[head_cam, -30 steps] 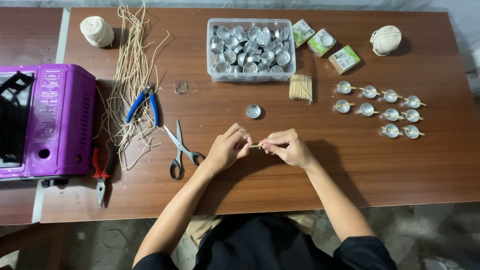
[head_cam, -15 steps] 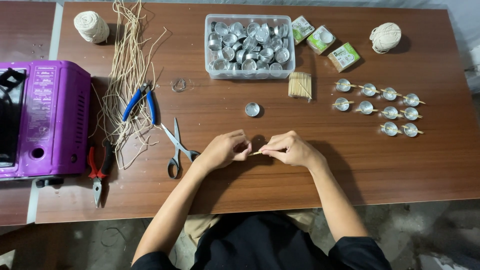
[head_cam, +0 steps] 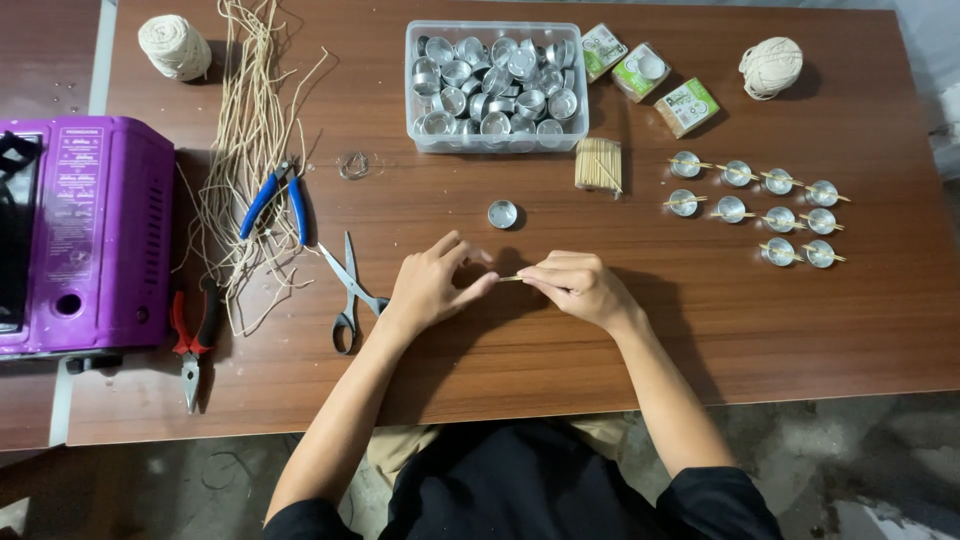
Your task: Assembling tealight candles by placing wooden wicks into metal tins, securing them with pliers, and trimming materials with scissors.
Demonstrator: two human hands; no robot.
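Note:
My left hand (head_cam: pixel 432 285) and my right hand (head_cam: pixel 575 287) meet low over the middle of the brown table (head_cam: pixel 560 350). Both pinch a thin wooden stick (head_cam: pixel 511 277) that lies level between the fingertips. A single small metal cup (head_cam: pixel 502 214) stands just beyond the hands. Further back lies a bundle of wooden sticks (head_cam: pixel 598 165). To the right, several metal cups with sticks laid across them (head_cam: pixel 760 210) stand in rows.
A clear tub of metal cups (head_cam: pixel 495 85) stands at the back. Scissors (head_cam: pixel 350 290), blue pliers (head_cam: pixel 277 198), red pliers (head_cam: pixel 192 335) and cut wick strands (head_cam: pixel 245 150) lie left. A purple stove (head_cam: pixel 85 235) sits at the left edge. Two twine balls (head_cam: pixel 175 47) (head_cam: pixel 770 67), small boxes (head_cam: pixel 645 75).
The hands have stayed together over the stick, with only slight finger shifts. The view has drifted a little. Nothing else on the table has moved.

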